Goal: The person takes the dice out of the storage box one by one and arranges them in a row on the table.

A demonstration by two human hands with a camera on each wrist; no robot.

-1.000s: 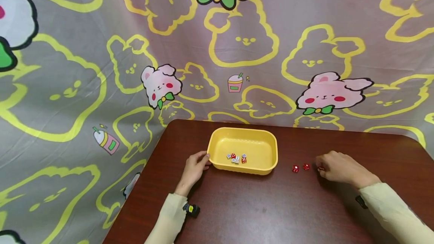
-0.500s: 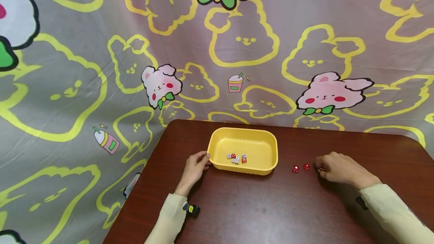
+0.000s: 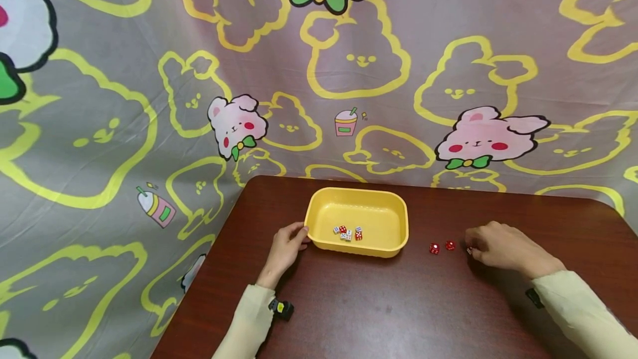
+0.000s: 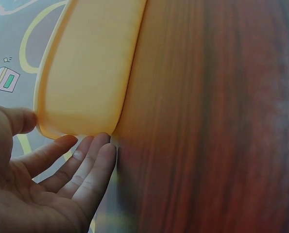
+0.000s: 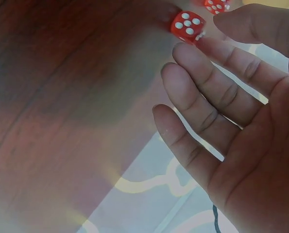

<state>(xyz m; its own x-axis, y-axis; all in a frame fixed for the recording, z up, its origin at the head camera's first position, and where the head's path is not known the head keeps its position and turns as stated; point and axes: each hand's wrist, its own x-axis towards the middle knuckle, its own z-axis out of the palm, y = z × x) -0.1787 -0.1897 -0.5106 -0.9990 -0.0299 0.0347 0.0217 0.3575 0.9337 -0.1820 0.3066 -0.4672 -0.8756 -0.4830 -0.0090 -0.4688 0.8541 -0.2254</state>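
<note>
The left hand (image 3: 285,246) rests at the left end of a yellow plastic tray (image 3: 404,223). In the left wrist view its thumb touches the tray's rim, with loosely extended fingers (image 4: 93,170) against the end wall. Several small red and white dice (image 3: 348,235) lie together inside the tray. On the right, the right hand (image 3: 500,245) is low over the table beside a red die (image 5: 188,25). Its index fingertip appears to touch that die, while the thumb stands apart and the other fingers extend loosely. Two more red dice (image 3: 435,248) lie between this hand and the tray.
A dark reddish-brown wooden table (image 3: 369,303) bears everything. Behind it and at the left hangs a grey cloth (image 3: 379,82) printed with cartoon rabbits and yellow outlines. A small black device (image 3: 282,309) is worn at the left wrist.
The right hand has shifted very slightly to the right, and the thumb sits a little differently by the die. The left hand, tray and other dice stay where they were.
</note>
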